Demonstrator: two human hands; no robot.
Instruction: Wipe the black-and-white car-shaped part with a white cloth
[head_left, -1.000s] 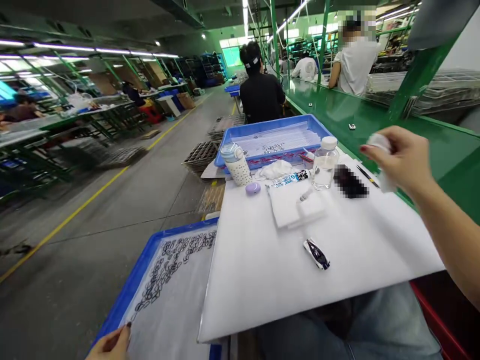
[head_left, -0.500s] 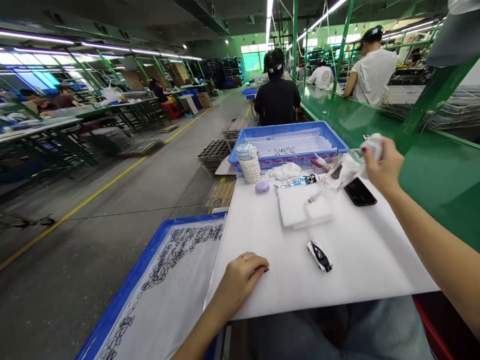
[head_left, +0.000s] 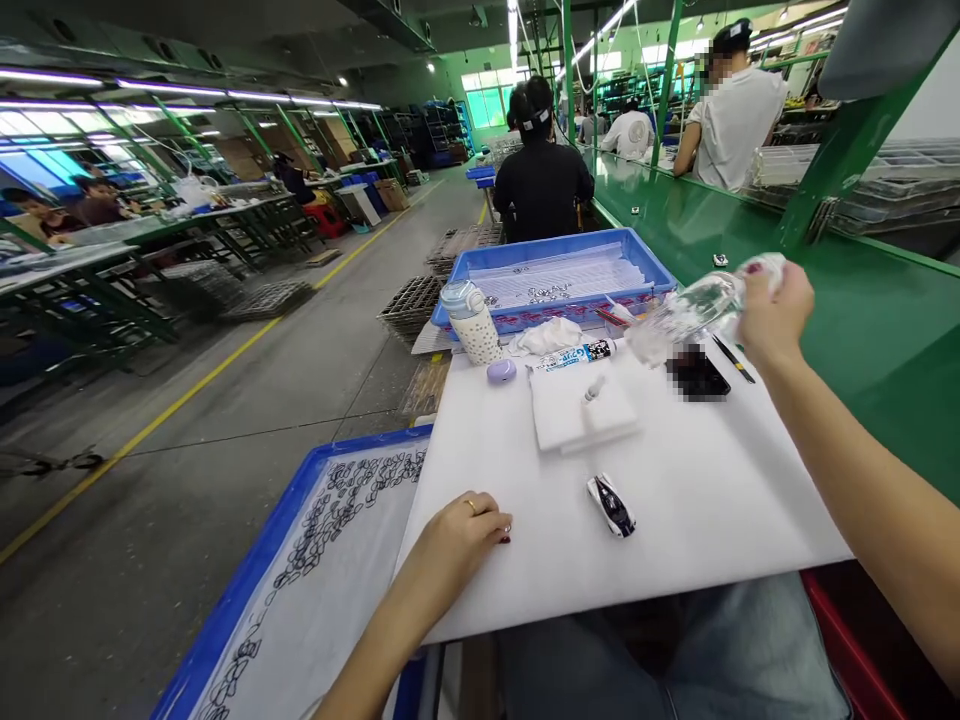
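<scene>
Head view: we saw the right hand (head_left: 776,305) raised over the far right part of the white board (head_left: 675,520), its fingers closed about the cap end of a clear bottle (head_left: 686,308). The bottle lay tipped almost on its side in the air, its base pointing left and slightly down, above a dark phone (head_left: 697,373) and beside a thin pen (head_left: 733,357). Something white showed at the fingertips, but we could not tell whether it was the cap or a cloth.

The left hand (head_left: 469,535) rested on the near left edge of the board, half-curled and empty, fingertips touching the surface and a ring on one finger. Just right of it, apart from the hand, lay a small dark-and-white toy car (head_left: 611,505).

Further up the board we found a folded white pad (head_left: 570,420) with a small white piece (head_left: 594,388) on top. Behind it lay a printed tube (head_left: 574,356), a crumpled white cloth (head_left: 551,336), a lilac case (head_left: 501,371) and a dotted tumbler (head_left: 471,325) with a pale blue lid.

A blue tray (head_left: 247,590) with many dark rings on a white sheet sat left of the board, touching it. A second blue tray (head_left: 652,262) stood beyond the board. A green conveyor (head_left: 862,310) ran along the right, with a person in black (head_left: 541,180) seated ahead and a person in a white shirt (head_left: 731,115) across it.
</scene>
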